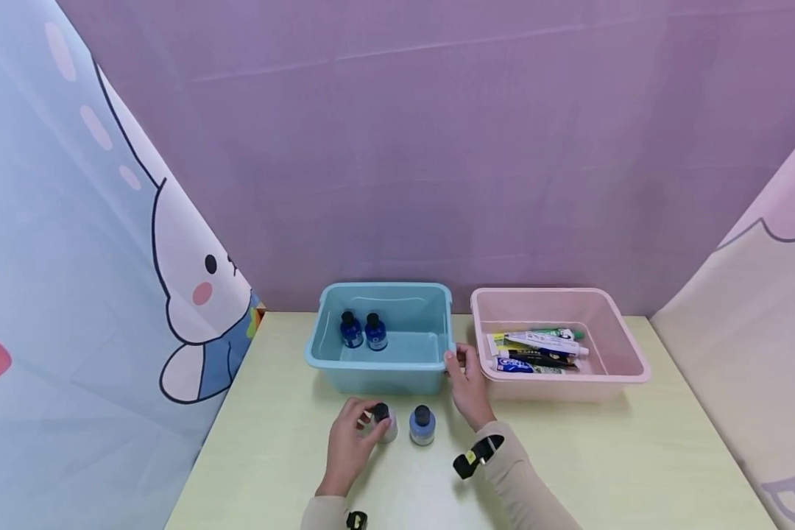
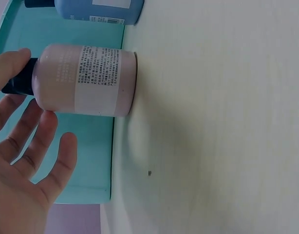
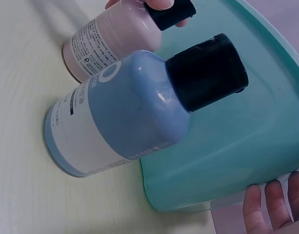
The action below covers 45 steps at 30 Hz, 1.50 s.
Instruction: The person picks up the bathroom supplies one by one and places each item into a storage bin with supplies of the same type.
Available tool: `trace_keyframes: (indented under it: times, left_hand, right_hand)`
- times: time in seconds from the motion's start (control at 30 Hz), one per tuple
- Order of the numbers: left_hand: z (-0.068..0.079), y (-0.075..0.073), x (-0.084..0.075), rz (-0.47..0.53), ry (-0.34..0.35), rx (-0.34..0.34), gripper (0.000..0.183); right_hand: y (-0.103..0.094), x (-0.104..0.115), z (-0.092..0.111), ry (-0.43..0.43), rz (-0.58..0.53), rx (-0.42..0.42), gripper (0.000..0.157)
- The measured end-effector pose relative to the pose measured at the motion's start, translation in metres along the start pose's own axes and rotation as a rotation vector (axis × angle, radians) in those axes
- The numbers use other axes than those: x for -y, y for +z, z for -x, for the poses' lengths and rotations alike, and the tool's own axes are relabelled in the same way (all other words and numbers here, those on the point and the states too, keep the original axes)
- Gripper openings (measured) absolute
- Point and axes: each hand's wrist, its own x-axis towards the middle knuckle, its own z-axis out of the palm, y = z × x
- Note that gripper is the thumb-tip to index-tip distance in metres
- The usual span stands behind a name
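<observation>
Head view, lower centre of frame: left hand (image 1: 347, 442) at the pale pink bottle (image 1: 386, 423), which stands upright on the pale green table (image 1: 636, 456). Thumb on the black cap; the other fingers spread and nearly straight beside the body, not wrapped round it. Left wrist view confirms this: fingers (image 2: 40, 141) loose and apart, thumb tip against the cap, bottle base flat on the table.

Light blue bottle (image 1: 422, 425), black cap, stands upright just to the right of the pink one, close beside it; no hand on it.

Right hand (image 1: 467, 383) lies at the right rim of the teal bin (image 1: 380, 368), mid frame, fingertips at the rim's corner; whether they pinch the rim cannot be told. Right wrist view shows fingertips (image 3: 273, 207) at lower right, under the bin's edge.

Inside the teal bin, left part: two dark blue bottles (image 1: 363, 330), upright, side by side.

Right of it, close by: pink bin (image 1: 629, 353) holding several toothpaste tubes (image 1: 536, 350) lying in a heap.
</observation>
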Motion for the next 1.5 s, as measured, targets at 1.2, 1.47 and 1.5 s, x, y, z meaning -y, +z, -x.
trace_keyframes:
  times: [1.2, 1.47, 1.5]
  left_hand:
    - [0.001, -0.001, 0.005, 0.027, 0.065, -0.041, 0.036]
    - [-0.001, -0.006, 0.004, -0.021, 0.069, -0.058, 0.035]
    - [-0.001, -0.007, 0.003, -0.022, 0.071, -0.061, 0.035]
  right_hand:
    - [-0.002, 0.0, 0.0, 0.018, -0.01, 0.028, 0.048]
    - [-0.001, 0.0, 0.0, 0.006, -0.018, 0.017, 0.049]
    - [-0.001, 0.0, 0.0, 0.006, -0.022, 0.018, 0.049]
